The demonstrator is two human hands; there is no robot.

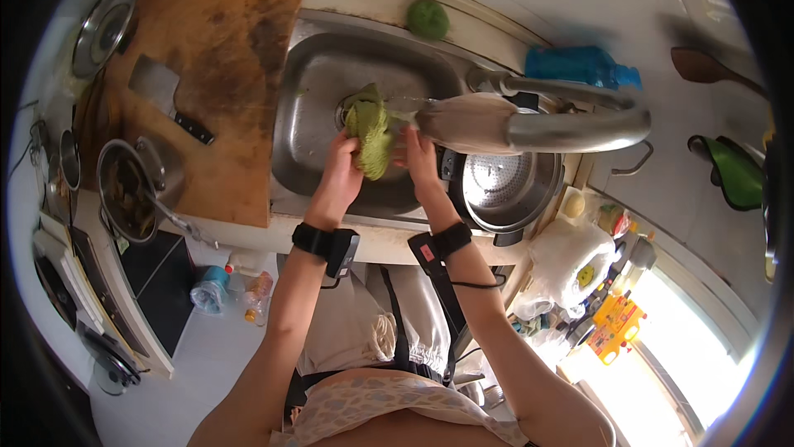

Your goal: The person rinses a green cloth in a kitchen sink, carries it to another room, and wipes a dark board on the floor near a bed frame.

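Observation:
Over the steel sink (291,116), my left hand (341,170) is closed on the lower left edge of a green crinkled piece (370,137). It could be a leaf or a cloth; I cannot tell which. My right hand (420,162) is just to the right of it, fingers stretched and apart, holding nothing that I can see. A thin stream of water seems to run from the faucet (571,131) toward the green piece. The faucet's head has a beige cover (470,123). Both my wrists wear black straps with small boxes.
Left of the sink, a cleaver (169,100) lies on a wooden board (223,50), near a steel pot (132,191). To the right stands a pot with a perforated insert (496,186). A green scrubber (428,19) and a blue bottle (579,66) line the back ledge.

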